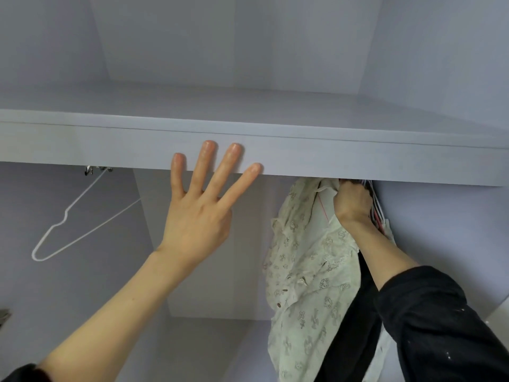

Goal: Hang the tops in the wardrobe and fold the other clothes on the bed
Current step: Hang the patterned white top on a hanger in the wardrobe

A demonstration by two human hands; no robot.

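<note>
The cream embroidered top (305,274) hangs lengthwise downward below the pale grey wardrobe shelf (303,150). The right hand (351,205) grips its hanger area beneath the shelf. The left hand (198,216), fingers spread straight, rests against the shelf edge. No writing is legible.

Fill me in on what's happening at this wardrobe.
A person is hanging clothes. The right hand reaches up under the shelf at the right end, gripping at the top of a cream patterned top that hangs beside a dark garment. The left hand is open, fingers spread against the shelf's front edge. An empty white hanger hangs to the left.
</note>
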